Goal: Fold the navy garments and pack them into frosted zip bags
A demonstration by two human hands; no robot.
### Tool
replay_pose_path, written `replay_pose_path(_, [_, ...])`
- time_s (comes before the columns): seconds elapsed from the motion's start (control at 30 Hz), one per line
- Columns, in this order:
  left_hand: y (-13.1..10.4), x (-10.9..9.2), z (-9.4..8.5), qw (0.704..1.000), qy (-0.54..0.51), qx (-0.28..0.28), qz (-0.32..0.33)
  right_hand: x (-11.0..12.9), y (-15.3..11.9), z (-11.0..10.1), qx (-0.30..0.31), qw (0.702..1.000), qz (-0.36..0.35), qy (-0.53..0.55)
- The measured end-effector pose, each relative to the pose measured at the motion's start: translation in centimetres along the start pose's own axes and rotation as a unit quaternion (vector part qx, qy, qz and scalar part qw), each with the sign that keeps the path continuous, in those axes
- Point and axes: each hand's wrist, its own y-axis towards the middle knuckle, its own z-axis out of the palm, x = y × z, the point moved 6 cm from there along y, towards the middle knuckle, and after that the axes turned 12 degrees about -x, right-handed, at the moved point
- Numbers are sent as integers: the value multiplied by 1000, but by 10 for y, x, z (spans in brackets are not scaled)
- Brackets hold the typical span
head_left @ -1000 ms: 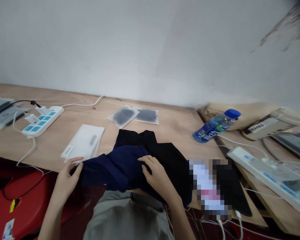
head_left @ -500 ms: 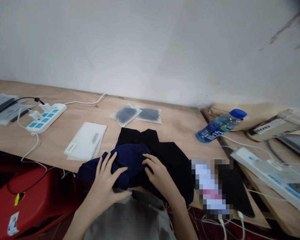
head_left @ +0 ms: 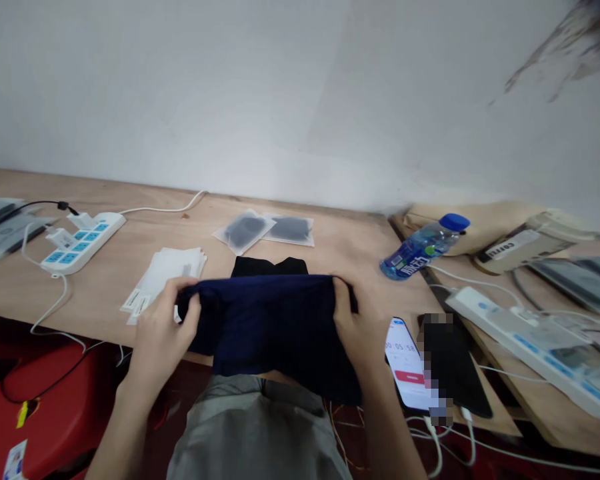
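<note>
A navy blue cloth garment is stretched between my two hands, its top edge pulled nearly straight above the table's front edge. My left hand pinches its upper left corner between thumb and fingers. At the upper right corner, my right hand grips the cloth in the same way. Behind it a black cloth lies on the table, mostly hidden by the navy one. The exact kind of garment cannot be made out.
White plastic bags lie left of the cloth. Two frosted packets with dark contents lie behind. A power strip is at left, a bottle and a lit phone at right. A red stool stands below.
Both hands were resting with spread fingers on the bunched navy cloth. Now they grip its upper corners, moved apart, and hold it stretched flat and raised.
</note>
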Motion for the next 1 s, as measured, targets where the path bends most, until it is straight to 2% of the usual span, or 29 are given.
replay_pose_path(0.1, [24, -9, -1, 992, -109, -60, -32, 3, 23, -14, -33, 999, 14, -1])
replay_pose_path(0.17, [35, -15, 1, 978, -192, -59, -58, 2, 37, -25, -35, 999, 34, 18])
replay_pose_path(0.27, [47, -23, 1, 954, -284, -23, -97, -2, 55, -42, 8, 995, 82, 61])
replay_pose_path(0.4, [56, -23, 6, 926, -336, 50, -165, -14, 73, -58, 99, 973, 167, 120])
replay_pose_path(0.47, [59, -17, 22, 914, -339, 112, -194, -24, 77, -52, 160, 957, 199, 137])
replay_pose_path(0.53, [62, -7, 48, 904, -333, 174, -202, -41, 76, -32, 227, 939, 215, 142])
replay_pose_path(0.63, [68, 8, 97, 917, -284, 240, -148, -81, 61, 18, 310, 913, 226, 135])
replay_pose_path(0.67, [70, 13, 111, 936, -240, 232, -114, -95, 54, 35, 329, 912, 217, 118])
replay_pose_path(0.7, [73, 18, 121, 958, -186, 201, -89, -110, 48, 51, 329, 919, 202, 81])
replay_pose_path(0.73, [74, 22, 130, 967, -165, 178, -82, -124, 43, 62, 304, 934, 186, 30])
replay_pose_path(0.8, [70, 21, 139, 979, -134, 134, -68, -140, 29, 77, 267, 947, 177, -4])
replay_pose_path(0.83, [64, 17, 141, 983, -126, 126, -46, -142, 22, 79, 252, 953, 170, -16])
replay_pose_path(0.9, [45, -2, 143, 983, -106, 141, 44, -135, 9, 76, 224, 963, 145, -30])
replay_pose_path(0.97, [18, -21, 149, 963, -85, 194, 165, -116, -5, 69, 209, 974, 81, -36])
replay_pose_path(1.0, [4, -26, 154, 949, -70, 222, 214, -105, -14, 68, 227, 973, 39, -30])
